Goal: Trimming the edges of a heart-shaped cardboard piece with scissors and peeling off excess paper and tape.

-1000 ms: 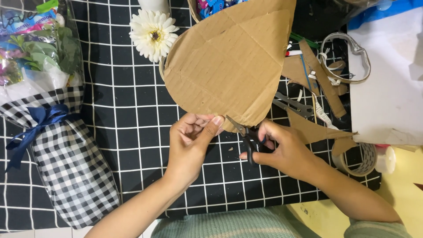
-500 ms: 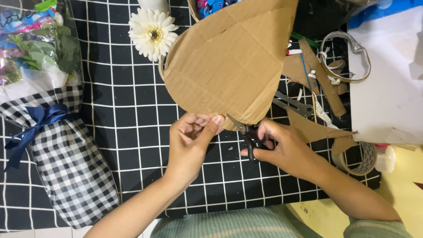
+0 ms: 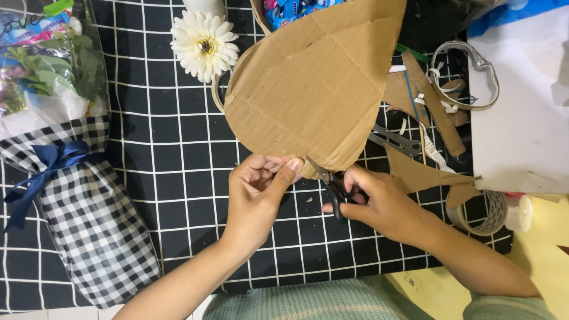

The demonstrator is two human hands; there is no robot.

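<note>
Cardboard sheet (image 3: pixel 311 89), rounded teardrop shape, is held over the bench (image 3: pixel 178 178), which is covered in black cloth with a white grid. Left hand (image 3: pixel 258 189) pinches its lower edge, thumb on top, fingers curled under. Right hand (image 3: pixel 379 204) is closed around the black handles of the scissors (image 3: pixel 332 181); blades sit at the sheet's bottom edge, just right of the left thumb. Hands are close together, not touching.

White daisy (image 3: pixel 204 44) lies just left of the sheet. Bouquet (image 3: pixel 65 178) in checked wrap with a blue ribbon is at far left. Cardboard offcuts (image 3: pixel 427 106) and pliers (image 3: pixel 394 141) sit to the right. Tape roll (image 3: pixel 483 213) is beyond the right wrist.
</note>
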